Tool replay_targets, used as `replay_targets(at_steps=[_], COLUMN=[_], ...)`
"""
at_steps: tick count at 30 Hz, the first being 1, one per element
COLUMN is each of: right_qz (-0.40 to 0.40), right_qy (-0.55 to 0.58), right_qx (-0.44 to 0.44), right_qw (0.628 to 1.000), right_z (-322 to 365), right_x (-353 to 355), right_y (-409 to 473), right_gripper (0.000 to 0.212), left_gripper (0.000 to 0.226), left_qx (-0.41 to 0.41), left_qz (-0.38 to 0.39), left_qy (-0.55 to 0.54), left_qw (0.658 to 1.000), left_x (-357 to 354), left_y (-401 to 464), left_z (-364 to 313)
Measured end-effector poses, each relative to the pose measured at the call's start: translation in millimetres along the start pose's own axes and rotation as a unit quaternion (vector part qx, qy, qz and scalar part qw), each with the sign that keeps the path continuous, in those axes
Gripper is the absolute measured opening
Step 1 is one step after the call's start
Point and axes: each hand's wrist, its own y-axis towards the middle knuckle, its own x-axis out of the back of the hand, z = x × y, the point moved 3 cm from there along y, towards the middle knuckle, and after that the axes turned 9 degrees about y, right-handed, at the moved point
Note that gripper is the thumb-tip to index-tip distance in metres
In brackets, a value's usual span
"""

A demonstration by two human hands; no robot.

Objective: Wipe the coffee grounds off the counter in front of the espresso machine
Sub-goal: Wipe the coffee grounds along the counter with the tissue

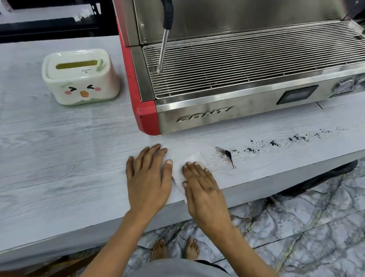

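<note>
Dark coffee grounds (227,155) lie smeared on the pale wood-grain counter (51,164), with a thinner trail of specks (297,138) running right along the front of the espresso machine (235,74). A white tissue (193,159) lies flat on the counter just left of the smear. My right hand (204,190) presses flat on the tissue, fingers together. My left hand (148,176) rests flat on the counter beside it, its thumb at the tissue's left edge.
A white tissue box with a cartoon face (79,76) stands left of the machine. The steam wand (166,26) hangs over the drip grate. The counter's front edge (265,188) runs close below the grounds; marbled floor and bare feet lie beyond.
</note>
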Motion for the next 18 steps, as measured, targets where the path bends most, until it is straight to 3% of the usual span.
replay_targets(at_steps=[5,18], right_qz=[-0.006,-0.020], right_qy=[-0.018,0.007], right_qx=[0.022,-0.030], right_qw=[1.000,0.999], right_z=[-9.0,-55.3], right_x=[4.8,38.9], right_y=[-4.9,8.0], right_gripper=[0.037,0.038], left_gripper=[0.056,0.053], left_qx=[-0.004,-0.002], left_qz=[0.004,-0.002], left_qy=[-0.001,0.000], left_qw=[1.000,1.000], left_x=[0.7,1.5], left_y=[-1.1,-1.7], left_z=[0.3,-1.7])
